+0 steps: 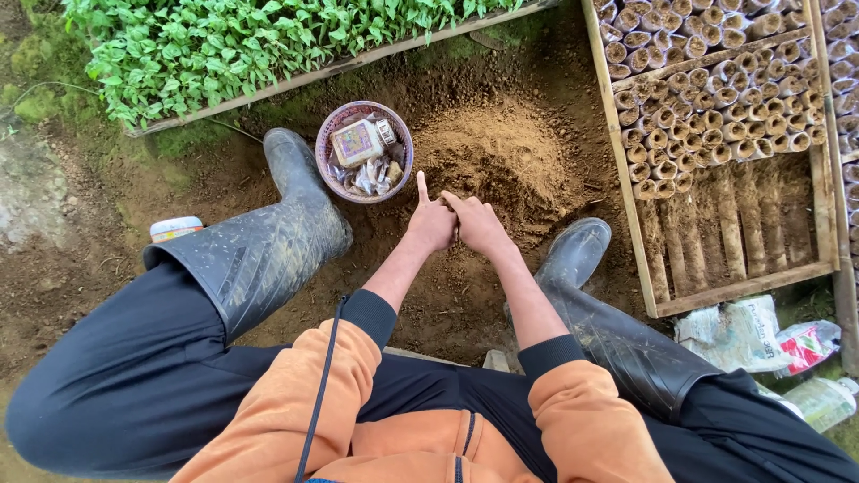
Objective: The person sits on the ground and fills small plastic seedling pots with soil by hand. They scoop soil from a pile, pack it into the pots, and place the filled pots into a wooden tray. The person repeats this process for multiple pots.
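Head view: at centre frame the left hand (432,221) and right hand (479,225) meet, touching, above the soil heap (501,156). The left is mostly curled, its index finger raised; whether anything sits between the two hands cannot be told. The right lies fingers-down against the left. Just upper left of them stands a basket (365,152) with a jar and packets. Rubber boots (268,241) flank the hands. At right, a wooden tray (716,134) holds rolled seedling pots; seedlings (224,45) fill the upper left.
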